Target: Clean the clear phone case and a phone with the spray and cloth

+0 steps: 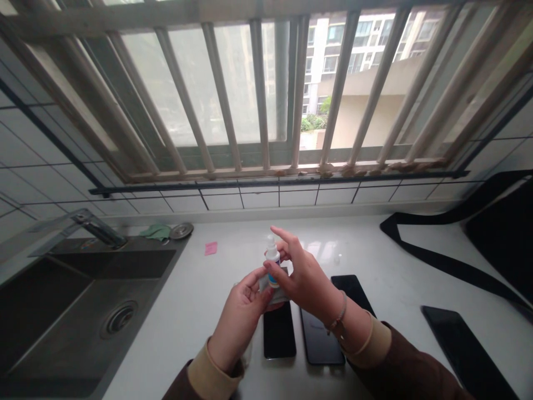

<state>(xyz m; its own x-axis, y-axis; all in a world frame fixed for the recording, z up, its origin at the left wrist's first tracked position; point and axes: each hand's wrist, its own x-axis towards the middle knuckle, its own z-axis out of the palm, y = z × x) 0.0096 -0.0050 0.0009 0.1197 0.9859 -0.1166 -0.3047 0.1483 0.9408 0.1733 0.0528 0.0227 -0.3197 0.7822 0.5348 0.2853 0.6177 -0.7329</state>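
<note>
Both hands are working above the white counter [237, 230]. The right hand [302, 272] is gripping a small spray bottle [273, 256] between thumb and curled fingers; its index finger is standing raised beside the nozzle. The left hand [241, 305] is pinching what looks like a pale cloth [280, 295] below the bottle, fingers closed. In this view, the bottle is standing roughly upright over the far end of a black phone [279, 335].

Progress: the nozzle is showing bare — uncapped, by the look of it — and a small clear piece [338, 259], possibly the cap, is lying apart on the counter. The index finger is not visibly pressing the pump, and no mist is showing. Cloth and bottle are both in hand, so preparation seems done. Neither hand is touching the black phone or the larger dark-screened device [322, 341] beside it. How much is remaining — cannot tell.
</note>
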